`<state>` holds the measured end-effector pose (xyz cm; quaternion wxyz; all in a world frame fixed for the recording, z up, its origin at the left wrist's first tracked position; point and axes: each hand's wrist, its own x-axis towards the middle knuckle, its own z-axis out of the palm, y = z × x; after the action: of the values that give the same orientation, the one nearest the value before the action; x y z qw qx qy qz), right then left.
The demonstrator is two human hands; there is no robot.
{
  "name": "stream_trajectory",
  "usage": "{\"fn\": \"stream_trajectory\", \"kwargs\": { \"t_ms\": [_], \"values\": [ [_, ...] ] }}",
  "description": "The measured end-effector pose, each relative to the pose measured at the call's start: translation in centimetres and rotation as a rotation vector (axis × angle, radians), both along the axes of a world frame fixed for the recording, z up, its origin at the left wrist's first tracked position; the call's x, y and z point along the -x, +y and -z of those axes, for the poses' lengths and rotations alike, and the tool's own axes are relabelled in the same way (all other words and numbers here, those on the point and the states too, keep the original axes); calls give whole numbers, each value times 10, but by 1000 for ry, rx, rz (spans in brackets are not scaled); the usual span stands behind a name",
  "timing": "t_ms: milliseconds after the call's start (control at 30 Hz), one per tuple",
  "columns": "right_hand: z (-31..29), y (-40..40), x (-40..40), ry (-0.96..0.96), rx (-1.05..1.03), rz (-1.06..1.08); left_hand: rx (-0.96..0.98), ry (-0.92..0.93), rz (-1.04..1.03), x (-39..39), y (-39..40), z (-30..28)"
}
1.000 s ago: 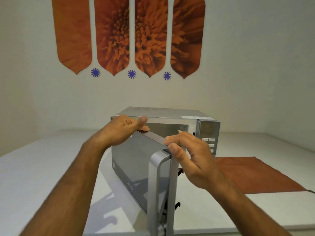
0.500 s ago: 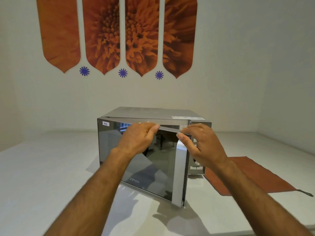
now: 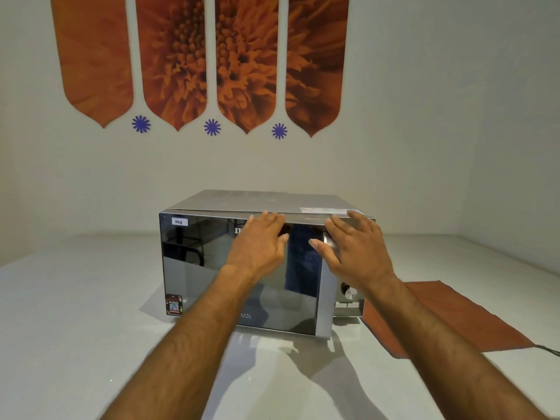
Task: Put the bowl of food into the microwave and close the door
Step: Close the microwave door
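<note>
A silver microwave [image 3: 212, 204] stands on the white counter, and its mirrored door [image 3: 209, 268] lies flush against the front. My left hand [image 3: 257, 244] rests flat on the upper middle of the door with fingers spread. My right hand [image 3: 354, 250] presses flat over the door's right edge and the handle, fingers apart. Neither hand holds anything. No bowl is in sight; the reflective door hides the inside of the microwave.
An orange cloth [image 3: 448, 316] lies on the white counter [image 3: 75, 298] right of the microwave, with a dark cable [image 3: 548, 349] at its far right corner. The wall with orange flower panels [image 3: 197, 56] rises behind.
The door has swung from wide open to flush against the microwave. Both hands followed it inward and now lie flat on it instead of gripping its top edge.
</note>
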<state>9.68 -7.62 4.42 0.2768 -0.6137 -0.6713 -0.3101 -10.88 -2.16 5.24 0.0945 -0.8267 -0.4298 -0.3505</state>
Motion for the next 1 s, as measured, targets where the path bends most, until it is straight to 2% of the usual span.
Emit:
{"fn": "stream_trajectory", "kwargs": {
  "t_ms": [300,1000],
  "values": [
    [3,32,-5,-25,84,110,40,55,-79,-14,20,0],
    [7,56,-7,49,148,106,-9,76,-142,-22,40,9]
  ]
}}
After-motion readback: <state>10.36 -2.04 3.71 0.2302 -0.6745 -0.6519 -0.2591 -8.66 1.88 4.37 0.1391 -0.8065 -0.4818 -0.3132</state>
